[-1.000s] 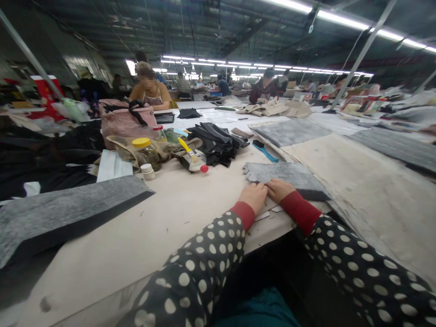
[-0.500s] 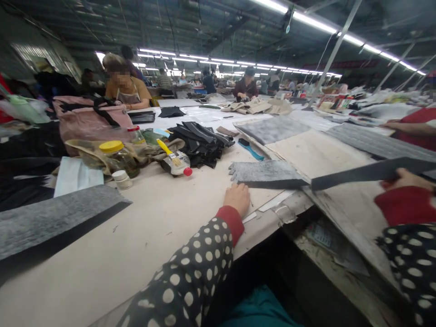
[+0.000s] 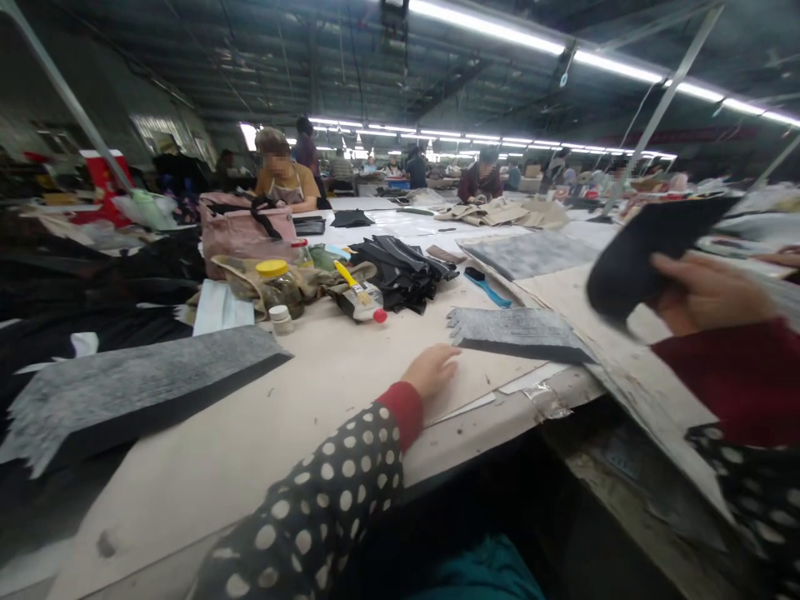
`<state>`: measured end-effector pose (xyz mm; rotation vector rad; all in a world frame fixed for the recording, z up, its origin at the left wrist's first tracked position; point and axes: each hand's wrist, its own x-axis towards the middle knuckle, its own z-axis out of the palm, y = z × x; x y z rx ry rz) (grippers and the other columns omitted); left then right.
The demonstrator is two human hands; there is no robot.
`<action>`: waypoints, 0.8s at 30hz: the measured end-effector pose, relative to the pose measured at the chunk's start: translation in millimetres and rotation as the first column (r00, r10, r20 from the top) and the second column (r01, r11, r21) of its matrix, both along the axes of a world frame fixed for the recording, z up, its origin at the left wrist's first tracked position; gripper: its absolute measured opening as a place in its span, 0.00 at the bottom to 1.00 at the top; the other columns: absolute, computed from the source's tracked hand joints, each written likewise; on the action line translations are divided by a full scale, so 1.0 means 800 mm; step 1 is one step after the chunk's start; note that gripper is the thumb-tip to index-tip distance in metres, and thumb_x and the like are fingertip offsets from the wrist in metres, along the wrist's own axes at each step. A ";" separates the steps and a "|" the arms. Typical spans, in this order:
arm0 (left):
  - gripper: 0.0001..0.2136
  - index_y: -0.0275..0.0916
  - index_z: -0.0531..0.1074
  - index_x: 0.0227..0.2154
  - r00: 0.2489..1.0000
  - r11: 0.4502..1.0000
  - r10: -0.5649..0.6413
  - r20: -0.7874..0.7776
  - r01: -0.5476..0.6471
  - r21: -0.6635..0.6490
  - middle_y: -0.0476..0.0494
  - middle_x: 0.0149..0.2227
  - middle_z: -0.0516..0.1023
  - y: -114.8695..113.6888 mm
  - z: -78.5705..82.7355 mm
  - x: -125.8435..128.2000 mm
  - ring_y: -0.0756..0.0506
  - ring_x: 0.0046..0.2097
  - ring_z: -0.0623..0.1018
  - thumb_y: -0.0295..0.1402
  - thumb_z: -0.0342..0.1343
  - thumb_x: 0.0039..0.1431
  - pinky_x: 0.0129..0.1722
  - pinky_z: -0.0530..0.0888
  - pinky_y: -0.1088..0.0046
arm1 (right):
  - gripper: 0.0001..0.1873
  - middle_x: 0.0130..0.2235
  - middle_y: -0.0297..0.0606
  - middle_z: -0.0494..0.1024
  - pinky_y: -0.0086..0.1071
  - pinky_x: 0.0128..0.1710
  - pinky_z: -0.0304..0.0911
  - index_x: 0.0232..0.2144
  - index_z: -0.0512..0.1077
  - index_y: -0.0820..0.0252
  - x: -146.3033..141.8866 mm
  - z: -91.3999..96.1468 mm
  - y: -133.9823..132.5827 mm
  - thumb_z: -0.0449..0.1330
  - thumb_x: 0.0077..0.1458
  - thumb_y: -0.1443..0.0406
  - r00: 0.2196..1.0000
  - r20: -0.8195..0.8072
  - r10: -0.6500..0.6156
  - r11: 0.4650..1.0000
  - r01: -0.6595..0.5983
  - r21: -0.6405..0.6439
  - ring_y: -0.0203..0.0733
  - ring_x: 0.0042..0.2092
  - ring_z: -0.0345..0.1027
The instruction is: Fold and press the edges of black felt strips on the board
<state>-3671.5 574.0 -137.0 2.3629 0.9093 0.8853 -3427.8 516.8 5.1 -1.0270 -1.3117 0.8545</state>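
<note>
My left hand [image 3: 432, 372] rests on the pale tabletop, fingers stretched toward a fanned stack of grey strips with black edges [image 3: 518, 333]. A small gap seems to lie between its fingertips and that stack; it holds nothing. Raised above the board on the right, my right hand [image 3: 718, 292] grips a black strip of material [image 3: 650, 258] between thumb and fingers. The strip is bent and blurred by motion, its far end reaching up to the right. Another fanned stack of grey strips [image 3: 156, 383] lies at the left.
Behind the left hand are a yellow-handled brush [image 3: 353, 283] on a bottle, a yellow-lidded jar [image 3: 278, 287], a white-capped bottle [image 3: 281, 320] and a pile of black pieces [image 3: 406, 271]. A blue-handled brush [image 3: 487, 288] lies near the board [image 3: 562, 287]. Co-workers sit across the table.
My right hand has lifted the black strip off the board, and the strip now bends in the air. My left hand has drawn slightly back from the grey stack. The view has turned left.
</note>
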 end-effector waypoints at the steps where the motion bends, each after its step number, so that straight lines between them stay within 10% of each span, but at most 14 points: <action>1: 0.13 0.37 0.67 0.42 0.995 0.997 0.059 0.076 -0.054 -0.064 0.42 0.44 0.70 0.001 0.006 -0.022 0.48 0.44 0.70 0.30 0.46 0.53 0.45 0.67 0.71 | 0.08 0.31 0.30 0.74 0.32 0.34 0.66 0.26 0.69 0.54 -0.011 0.006 0.006 0.58 0.45 0.56 0.999 -0.044 -0.017 1.000 0.018 0.014 0.39 0.38 0.68; 5: 0.15 0.37 0.68 0.42 0.895 0.918 0.318 0.313 -0.209 -0.337 0.41 0.42 0.72 0.002 0.038 -0.116 0.46 0.42 0.71 0.37 0.46 0.54 0.41 0.68 0.70 | 0.09 0.29 0.31 0.74 0.30 0.33 0.66 0.25 0.68 0.58 -0.095 -0.001 0.042 0.64 0.36 0.65 0.958 -0.287 0.003 1.000 -0.010 -0.025 0.35 0.34 0.69; 10: 0.22 0.38 0.65 0.45 0.736 0.818 0.396 0.550 -0.010 -0.576 0.40 0.48 0.68 -0.009 0.049 -0.192 0.45 0.48 0.68 0.47 0.39 0.56 0.44 0.65 0.68 | 0.07 0.26 0.29 0.74 0.26 0.29 0.65 0.25 0.69 0.60 -0.206 -0.035 0.074 0.62 0.38 0.67 0.908 -0.362 0.211 0.955 -0.270 -0.121 0.31 0.28 0.68; 17: 0.25 0.40 0.67 0.44 0.803 0.733 0.291 0.520 0.163 -0.661 0.42 0.44 0.71 -0.016 0.020 -0.190 0.46 0.45 0.70 0.52 0.41 0.52 0.47 0.61 0.66 | 0.06 0.27 0.31 0.74 0.24 0.28 0.65 0.29 0.70 0.62 -0.263 -0.051 0.103 0.55 0.45 0.71 0.866 -0.436 0.246 0.893 -0.377 -0.245 0.30 0.27 0.68; 24: 0.27 0.34 0.68 0.41 0.790 0.691 0.405 0.460 0.066 -0.720 0.42 0.30 0.73 -0.010 0.016 -0.204 0.53 0.26 0.70 0.52 0.41 0.51 0.29 0.67 0.76 | 0.06 0.28 0.31 0.72 0.26 0.25 0.64 0.27 0.69 0.60 -0.249 -0.011 0.116 0.53 0.48 0.70 0.911 -0.404 0.082 0.983 -0.141 -0.119 0.30 0.26 0.65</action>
